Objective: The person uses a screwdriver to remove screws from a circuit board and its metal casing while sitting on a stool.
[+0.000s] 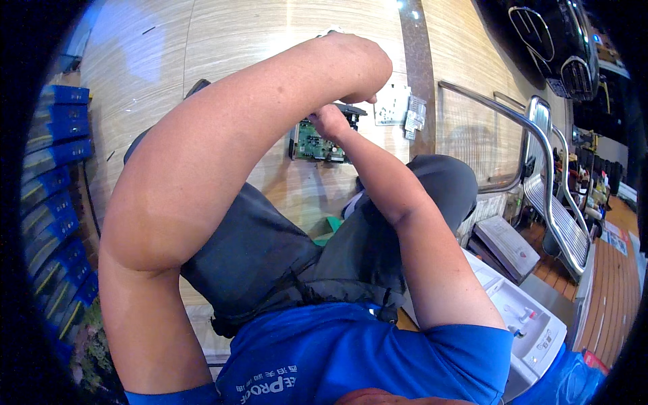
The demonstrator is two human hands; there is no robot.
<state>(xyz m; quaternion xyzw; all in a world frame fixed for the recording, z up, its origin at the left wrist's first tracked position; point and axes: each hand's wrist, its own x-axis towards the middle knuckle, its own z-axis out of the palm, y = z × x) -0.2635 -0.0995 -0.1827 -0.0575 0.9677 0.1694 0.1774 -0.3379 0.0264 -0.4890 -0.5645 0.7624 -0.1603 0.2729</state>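
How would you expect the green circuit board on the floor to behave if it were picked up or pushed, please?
The green circuit board looks like a thin flat panel, so probably stiff and light. It lies flat on the smooth floor, so it would likely slide, not roll. Its small raised parts suggest it is fragile. The right hand rests on it.

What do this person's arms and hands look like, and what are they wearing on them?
Both arms are bare from the short sleeves down. The sleeves belong to a bright blue T-shirt with pale lettering on the chest. The left hand and the right hand are bare too: no gloves, and no watch, ring or wristband shows. The forearms are broad and uncovered, with no markings visible.
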